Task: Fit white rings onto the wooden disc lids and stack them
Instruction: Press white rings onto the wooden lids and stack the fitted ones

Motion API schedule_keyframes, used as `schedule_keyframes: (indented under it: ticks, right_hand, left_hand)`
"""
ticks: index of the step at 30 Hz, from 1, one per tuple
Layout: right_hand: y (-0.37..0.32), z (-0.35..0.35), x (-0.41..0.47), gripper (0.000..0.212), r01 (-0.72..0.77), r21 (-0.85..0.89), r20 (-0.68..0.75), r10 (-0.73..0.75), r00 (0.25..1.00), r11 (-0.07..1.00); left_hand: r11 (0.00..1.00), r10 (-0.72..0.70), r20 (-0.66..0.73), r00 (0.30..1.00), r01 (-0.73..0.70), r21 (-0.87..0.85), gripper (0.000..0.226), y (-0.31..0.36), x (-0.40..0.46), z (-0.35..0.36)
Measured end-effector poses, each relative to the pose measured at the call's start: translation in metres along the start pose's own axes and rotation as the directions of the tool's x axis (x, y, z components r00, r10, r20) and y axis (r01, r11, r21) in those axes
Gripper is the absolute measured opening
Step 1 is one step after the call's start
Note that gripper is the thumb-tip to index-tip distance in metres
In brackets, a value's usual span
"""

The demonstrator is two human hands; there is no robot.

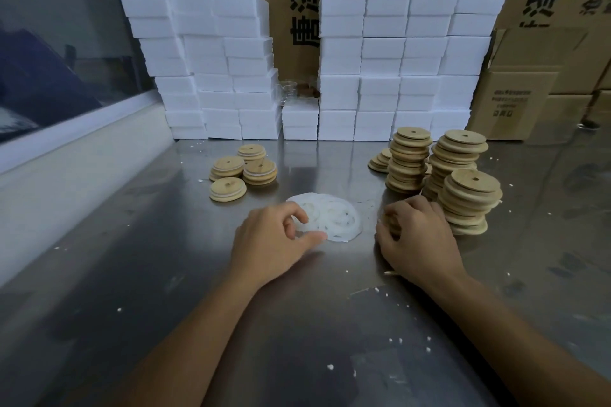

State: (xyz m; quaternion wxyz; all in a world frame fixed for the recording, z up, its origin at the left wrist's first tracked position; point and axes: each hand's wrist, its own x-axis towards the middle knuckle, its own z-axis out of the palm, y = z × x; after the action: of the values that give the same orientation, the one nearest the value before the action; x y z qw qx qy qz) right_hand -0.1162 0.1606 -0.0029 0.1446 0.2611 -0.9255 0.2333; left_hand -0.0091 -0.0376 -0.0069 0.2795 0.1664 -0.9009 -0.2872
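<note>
A flat pile of white rings point(334, 218) lies on the steel table in front of me. My left hand point(274, 241) rests at the pile's left edge, thumb and forefinger pinching a ring. My right hand point(416, 238) curls round a wooden disc lid point(391, 223) that is mostly hidden under its fingers, beside the nearest tall stack of bare lids point(469, 201). Two more tall bare stacks point(410, 158) point(458, 155) stand behind it. On the left sit short stacks of lids with white rings fitted point(243, 168).
A wall of white foam boxes point(380, 59) runs along the table's far edge, with cardboard cartons point(529, 102) at the right. A window ledge point(66, 155) borders the table on the left. Small white crumbs dot the steel table point(297, 324).
</note>
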Motion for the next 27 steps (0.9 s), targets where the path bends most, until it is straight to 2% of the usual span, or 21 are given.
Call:
schedule_keyframes:
  ticks: [2,6,12,17,19,21,24,27]
  right_hand:
    - [0.0,-0.001,0.0,0.03,0.003,0.047,-0.002,-0.003,1.0,0.999]
    - [0.002,-0.001,0.002,0.035,0.013,0.082,0.054,-0.017,0.998,0.997]
    - [0.007,-0.002,0.004,0.06,-0.07,0.219,0.058,0.058,0.997,0.973]
    - [0.003,-0.003,0.001,0.047,0.049,0.274,0.006,-0.052,0.999,0.96]
    - [0.0,0.0,0.0,0.035,0.088,0.328,-0.01,-0.09,0.996,0.941]
    - [-0.004,0.001,-0.002,0.025,0.066,0.409,0.004,-0.074,0.997,0.91]
    - [-0.005,0.001,-0.002,0.023,0.055,0.471,0.009,-0.067,0.998,0.88]
    - [-0.004,0.002,0.0,0.011,0.063,0.519,-0.035,-0.052,0.998,0.852]
  left_hand:
    - [0.994,0.022,0.054,0.998,-0.028,0.109,0.031,0.003,-0.005,-0.001]
    - [0.981,0.076,0.091,0.993,-0.09,0.169,0.015,0.008,-0.007,-0.003]
    - [0.957,0.097,0.141,0.985,-0.131,0.257,0.017,0.011,-0.006,-0.006]
    - [0.956,0.09,0.067,0.994,-0.105,0.273,0.007,0.015,-0.006,-0.009]
    - [0.952,0.09,0.043,0.995,-0.099,0.29,0.012,0.014,-0.005,-0.013]
    - [0.972,0.108,-0.022,0.994,-0.101,0.211,0.019,0.011,-0.003,-0.015]
    - [0.994,0.085,-0.14,0.987,-0.094,-0.06,0.026,0.012,-0.003,-0.016]
    - [0.923,-0.013,-0.133,0.991,-0.039,-0.382,0.032,0.019,-0.003,-0.015]
